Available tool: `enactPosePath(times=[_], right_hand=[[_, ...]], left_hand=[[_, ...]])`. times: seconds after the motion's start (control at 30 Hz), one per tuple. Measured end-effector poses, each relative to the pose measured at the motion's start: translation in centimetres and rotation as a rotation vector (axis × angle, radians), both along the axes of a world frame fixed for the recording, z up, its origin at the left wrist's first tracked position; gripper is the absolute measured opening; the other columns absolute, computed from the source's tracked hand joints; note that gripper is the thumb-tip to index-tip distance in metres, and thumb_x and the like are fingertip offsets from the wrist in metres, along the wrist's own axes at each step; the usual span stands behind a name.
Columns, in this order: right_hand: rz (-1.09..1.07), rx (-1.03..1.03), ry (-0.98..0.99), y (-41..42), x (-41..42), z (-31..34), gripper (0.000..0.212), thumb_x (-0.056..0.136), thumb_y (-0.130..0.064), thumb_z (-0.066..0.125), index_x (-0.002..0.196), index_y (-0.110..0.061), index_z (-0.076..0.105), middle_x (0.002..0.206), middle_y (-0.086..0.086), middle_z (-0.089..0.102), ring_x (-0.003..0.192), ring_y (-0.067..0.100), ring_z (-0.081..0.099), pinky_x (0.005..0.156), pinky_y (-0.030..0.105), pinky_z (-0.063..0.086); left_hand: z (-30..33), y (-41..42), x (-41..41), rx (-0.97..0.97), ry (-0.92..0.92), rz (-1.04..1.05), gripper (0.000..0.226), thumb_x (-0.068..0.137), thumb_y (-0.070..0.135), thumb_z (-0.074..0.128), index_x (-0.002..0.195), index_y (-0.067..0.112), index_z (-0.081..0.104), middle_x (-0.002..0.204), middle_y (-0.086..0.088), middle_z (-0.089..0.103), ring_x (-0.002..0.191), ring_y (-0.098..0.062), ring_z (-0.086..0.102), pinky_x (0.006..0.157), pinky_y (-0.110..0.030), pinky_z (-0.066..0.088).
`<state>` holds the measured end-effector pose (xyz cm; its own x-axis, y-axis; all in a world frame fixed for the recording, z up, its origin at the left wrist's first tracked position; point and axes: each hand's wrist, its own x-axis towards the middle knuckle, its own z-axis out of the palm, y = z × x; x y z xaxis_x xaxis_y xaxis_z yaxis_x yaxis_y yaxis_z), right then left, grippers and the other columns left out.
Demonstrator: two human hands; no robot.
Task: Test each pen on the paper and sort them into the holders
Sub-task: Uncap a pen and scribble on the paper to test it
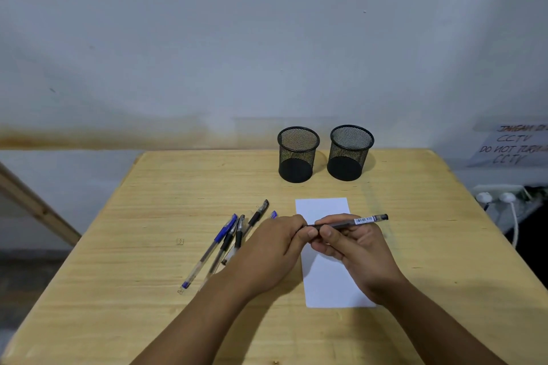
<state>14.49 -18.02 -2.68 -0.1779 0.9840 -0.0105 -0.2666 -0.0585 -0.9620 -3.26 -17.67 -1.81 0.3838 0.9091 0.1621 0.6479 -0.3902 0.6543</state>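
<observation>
A black pen (353,222) lies level above the white paper (329,278), held by both hands. My right hand (353,246) grips its barrel, and my left hand (275,243) pinches its left end, whose cap or tip is hidden by the fingers. Several more pens (225,241), blue and black, lie in a loose bunch on the wooden table to the left of the paper, partly under my left hand. Two black mesh holders stand at the back: the left holder (297,154) and the right holder (349,152). I see nothing inside either.
The wooden table (148,216) ends at a wall behind the holders. Off the right edge are a handwritten CCTV notice (516,145) and a power strip (498,195) with white plugs and cable. A wooden beam (32,204) slants at the left.
</observation>
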Motion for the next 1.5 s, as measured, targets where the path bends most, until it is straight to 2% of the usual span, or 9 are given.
enactPosePath(times=[0.33,0.57,0.67,0.73,0.87,0.97,1.17,1.33,1.5], right_hand=[[-0.064,0.049,-0.019,0.1,0.4,-0.1,0.018,0.074,-0.014,0.068,0.09,-0.005,0.07,0.089,0.017,0.076,0.087,0.031,0.074,0.074,0.027,0.058],[-0.139,0.067,0.034,1.3,3.4,0.1,0.057,0.053,-0.049,0.09,0.09,-0.009,0.075,0.094,0.023,0.073,0.09,0.037,0.073,0.077,0.032,0.059],[-0.181,0.064,0.031,1.6,3.3,-0.2,0.061,0.053,-0.049,0.09,0.092,-0.006,0.074,0.097,0.023,0.074,0.092,0.036,0.073,0.078,0.03,0.058],[-0.23,0.043,0.024,1.5,3.2,-0.6,0.055,0.06,-0.043,0.088,0.095,-0.003,0.072,0.097,0.023,0.074,0.092,0.036,0.073,0.077,0.029,0.058],[-0.294,-0.015,-0.009,1.1,2.8,-1.6,0.011,0.087,-0.003,0.065,0.096,0.0,0.07,0.092,0.021,0.074,0.089,0.035,0.073,0.074,0.029,0.059],[-0.334,-0.046,-0.054,1.1,2.2,-2.1,0.009,0.09,-0.002,0.062,0.095,-0.004,0.069,0.092,0.019,0.075,0.089,0.032,0.073,0.077,0.033,0.06],[-0.33,-0.045,-0.161,1.1,0.0,-2.5,0.007,0.094,-0.007,0.06,0.094,-0.008,0.066,0.092,0.006,0.077,0.092,0.02,0.073,0.082,0.032,0.057],[-0.249,0.016,-0.386,0.6,-0.6,-2.8,0.007,0.093,-0.013,0.062,0.097,-0.017,0.067,0.096,-0.007,0.075,0.093,0.002,0.07,0.08,0.02,0.052],[-0.239,0.037,-0.385,0.4,-0.2,-2.7,0.005,0.093,-0.012,0.061,0.093,-0.012,0.066,0.091,-0.009,0.076,0.092,0.003,0.071,0.079,0.02,0.054]], left_hand=[[-0.3,-0.1,-0.2,-0.003,-0.081,-0.041,0.03,0.105,0.037,0.036,0.092,0.019,0.056,0.07,0.009,0.051,0.065,-0.007,0.046,0.056,-0.019,0.031],[0.5,1.3,-3.4,-0.048,-0.209,0.082,0.03,0.103,0.036,0.04,0.121,0.03,0.063,0.1,0.034,0.063,0.097,0.009,0.057,0.08,-0.013,0.039],[0.3,1.8,-3.1,-0.02,-0.176,0.101,0.04,0.104,0.04,0.033,0.14,0.032,0.05,0.108,0.024,0.061,0.111,0.006,0.052,0.09,-0.01,0.035],[-0.5,2.0,-3.2,-0.027,-0.119,0.106,0.042,0.105,0.039,0.03,0.144,0.032,0.044,0.101,0.015,0.057,0.106,-0.002,0.052,0.088,-0.016,0.037],[-2.2,1.9,-2.9,-0.005,0.124,0.073,0.037,0.104,0.03,0.037,0.139,0.03,0.05,0.101,0.007,0.056,0.107,-0.012,0.05,0.088,-0.02,0.039],[-3.2,1.7,-2.5,0.088,0.266,0.098,0.024,0.098,0.034,0.038,0.112,0.032,0.057,0.085,0.011,0.053,0.087,-0.018,0.049,0.078,-0.036,0.045],[-5.1,2.4,-2.1,0.244,0.465,0.29,0.014,0.098,0.037,0.04,0.095,0.034,0.053,0.073,0.012,0.045,0.07,-0.018,0.039,0.067,-0.033,0.033],[-5.0,2.3,-1.9,0.257,0.45,0.352,0.021,0.098,0.036,0.043,0.111,0.032,0.059,0.082,0.006,0.056,0.074,-0.021,0.05,0.073,-0.036,0.041],[-4.9,1.8,-1.9,0.214,0.462,0.36,0.04,0.093,0.034,0.051,0.133,0.034,0.053,0.102,0.005,0.063,0.089,-0.023,0.055,0.082,-0.04,0.043]])
